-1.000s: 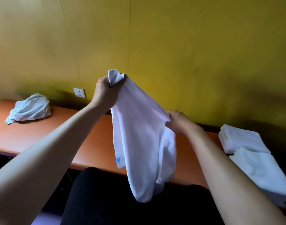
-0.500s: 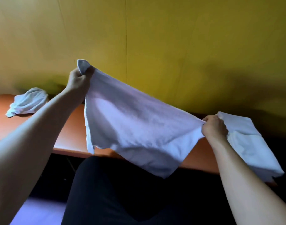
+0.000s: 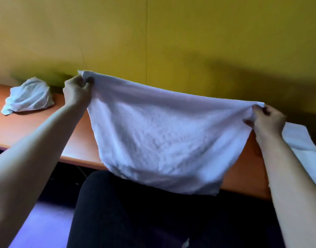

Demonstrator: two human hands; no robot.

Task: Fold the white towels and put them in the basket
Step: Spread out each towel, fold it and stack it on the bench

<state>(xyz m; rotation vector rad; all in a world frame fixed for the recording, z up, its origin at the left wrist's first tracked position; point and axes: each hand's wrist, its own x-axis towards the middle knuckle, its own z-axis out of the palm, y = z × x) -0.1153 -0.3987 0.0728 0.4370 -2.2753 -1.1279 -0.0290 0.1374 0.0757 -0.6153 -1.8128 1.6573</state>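
Holding: the white towel [image 3: 160, 140] hangs spread in the frame's centre, above the counter [image 3: 37, 133] edge, so its shape shows before folding.
Left hand [image 3: 77, 93]: pinches the upper left corner.
Right hand [image 3: 266, 120]: pinches the opposite corner, pulling the top edge taut.
Crumpled towel [image 3: 29, 96]: upper left, waiting.
Folded towels [image 3: 300, 140]: right edge, apparently done.
Basket: not visible.

Dim and warm overall, brightest on the upper yellow wall [image 3: 171, 33]. Broad soft shadows along the wall's base and under the table [image 3: 37, 127]. Slightly soft throughout, perhaps motion blur. Wide-angle bending at the edges, forearms stretched.
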